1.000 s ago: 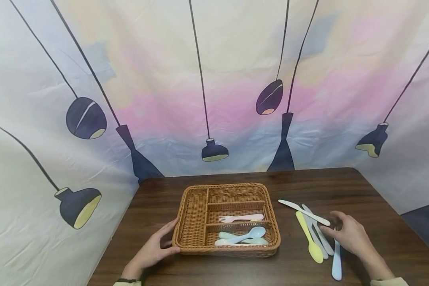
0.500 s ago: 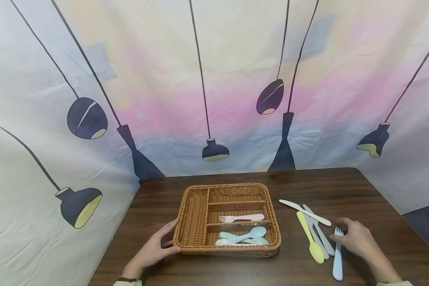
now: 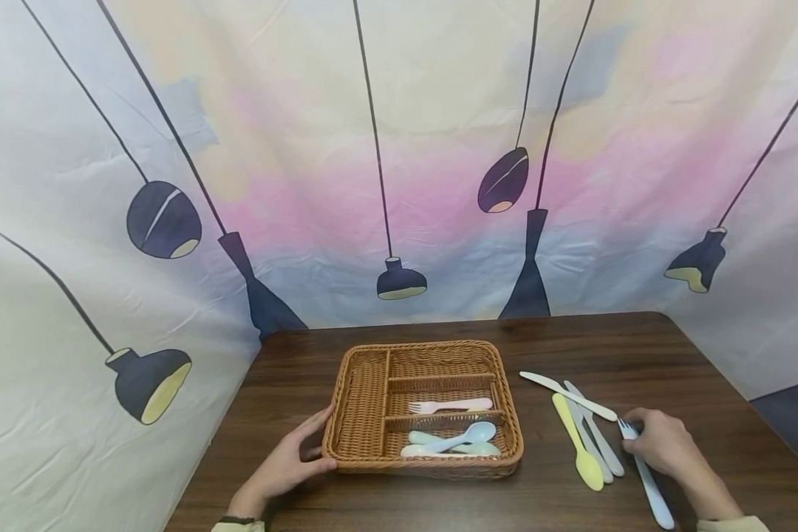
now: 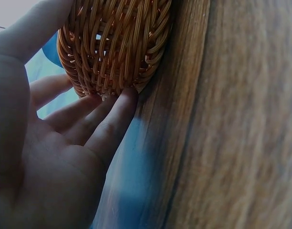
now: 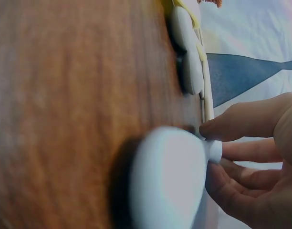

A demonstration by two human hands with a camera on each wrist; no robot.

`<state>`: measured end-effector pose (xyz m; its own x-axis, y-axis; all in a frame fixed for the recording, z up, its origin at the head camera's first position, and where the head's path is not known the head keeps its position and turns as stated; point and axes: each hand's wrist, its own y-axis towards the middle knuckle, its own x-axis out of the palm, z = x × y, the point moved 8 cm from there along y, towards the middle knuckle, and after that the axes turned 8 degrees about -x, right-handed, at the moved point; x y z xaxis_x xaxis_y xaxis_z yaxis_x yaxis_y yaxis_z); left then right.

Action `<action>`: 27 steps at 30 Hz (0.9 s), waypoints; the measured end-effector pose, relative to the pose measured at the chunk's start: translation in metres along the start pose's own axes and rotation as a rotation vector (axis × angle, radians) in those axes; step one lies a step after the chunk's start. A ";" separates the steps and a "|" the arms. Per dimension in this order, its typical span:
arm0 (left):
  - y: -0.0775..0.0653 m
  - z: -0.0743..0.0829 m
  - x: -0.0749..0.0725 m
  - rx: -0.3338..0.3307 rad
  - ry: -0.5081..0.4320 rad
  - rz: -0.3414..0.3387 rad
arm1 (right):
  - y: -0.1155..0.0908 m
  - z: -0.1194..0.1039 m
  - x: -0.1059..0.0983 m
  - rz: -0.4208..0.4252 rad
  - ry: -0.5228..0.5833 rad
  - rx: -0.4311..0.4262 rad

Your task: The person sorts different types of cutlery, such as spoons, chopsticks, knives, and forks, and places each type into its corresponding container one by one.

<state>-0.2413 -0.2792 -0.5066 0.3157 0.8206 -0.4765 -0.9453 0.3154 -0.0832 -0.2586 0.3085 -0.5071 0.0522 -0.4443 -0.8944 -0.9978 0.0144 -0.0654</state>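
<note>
My right hand [image 3: 665, 442] pinches a light blue fork [image 3: 648, 476] near its neck, the tines pointing away and the handle toward the front edge. In the right wrist view, thumb and fingers meet at the fork's neck, behind its blurred handle end [image 5: 170, 181]. My left hand [image 3: 284, 464] touches the left side of a woven cutlery basket [image 3: 331, 417] with thumb and fingertips spread along the wall; the left wrist view shows the fingers [image 4: 115, 119] against the weave. Inside the basket, a pink fork [image 3: 455, 404] lies in the middle compartment, and several spoons [image 3: 462, 437] lie in the front one.
Left of my right hand lie a yellow spoon [image 3: 580, 447], two greyish knives [image 3: 598, 440] and a white knife [image 3: 568, 394] across them. The brown table [image 3: 439, 510] ends at a cloth backdrop [image 3: 399, 185] printed with lamps.
My right hand has taken hold of the light blue fork and turned it, its handle end swinging to the right. The left hand and basket stay put.
</note>
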 end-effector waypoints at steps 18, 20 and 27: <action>0.000 0.003 0.000 0.007 -0.015 0.001 | 0.008 -0.015 -0.029 0.093 0.074 -0.107; 0.000 0.002 0.000 0.008 -0.015 0.000 | 0.010 -0.018 -0.030 0.098 0.084 -0.109; 0.000 0.001 0.000 0.015 -0.007 -0.007 | 0.012 -0.029 -0.036 0.125 0.095 -0.145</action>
<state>-0.2410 -0.2782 -0.5055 0.3225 0.8219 -0.4695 -0.9419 0.3279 -0.0730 -0.2740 0.2988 -0.4632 -0.0701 -0.5294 -0.8455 -0.9922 -0.0508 0.1141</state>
